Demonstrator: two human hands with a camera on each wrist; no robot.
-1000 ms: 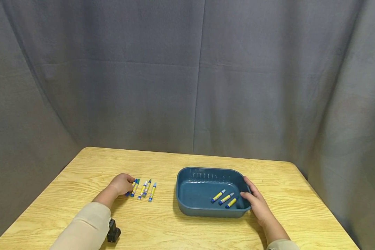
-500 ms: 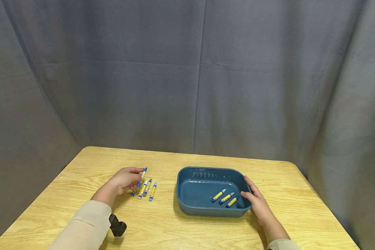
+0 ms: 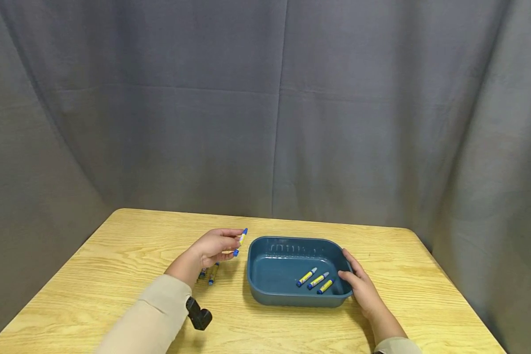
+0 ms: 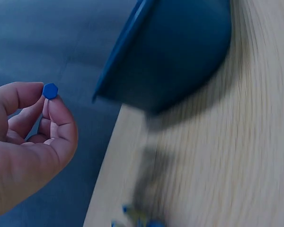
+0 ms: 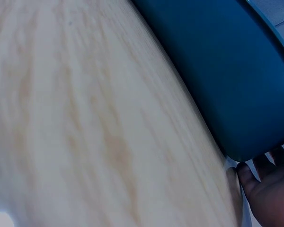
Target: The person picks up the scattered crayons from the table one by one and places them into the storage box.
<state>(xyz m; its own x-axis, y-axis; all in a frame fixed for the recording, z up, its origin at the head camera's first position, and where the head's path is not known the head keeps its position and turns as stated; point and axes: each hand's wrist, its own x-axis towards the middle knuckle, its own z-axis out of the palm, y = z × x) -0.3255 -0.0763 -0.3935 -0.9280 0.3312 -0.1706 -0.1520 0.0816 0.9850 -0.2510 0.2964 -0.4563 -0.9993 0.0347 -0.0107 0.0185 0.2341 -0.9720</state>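
A yellow-wrapped crayon with blue ends (image 3: 242, 238) is pinched between the thumb and fingers of my left hand (image 3: 214, 244), up in the air just left of a dark blue basin (image 3: 292, 299). In the left wrist view, only the blue hexagonal end of that crayon (image 4: 50, 91) shows. My right hand (image 3: 364, 290) holds the basin at its right end, thumb over the rim and fingers along the outside. Three crayons (image 3: 318, 280) lie slanted in the right half of the basin.
More crayons (image 3: 213, 274) lie on the wooden table (image 3: 265, 334), partly hidden under the left wrist. A black device (image 3: 199, 314) is strapped at the left cuff. Grey curtain (image 3: 274, 123) hangs behind the table's far edge.
My left hand has picked a blue-ended crayon out of the group on the table, lifted it and carried it right toward the basin. The right hand stays on the basin.
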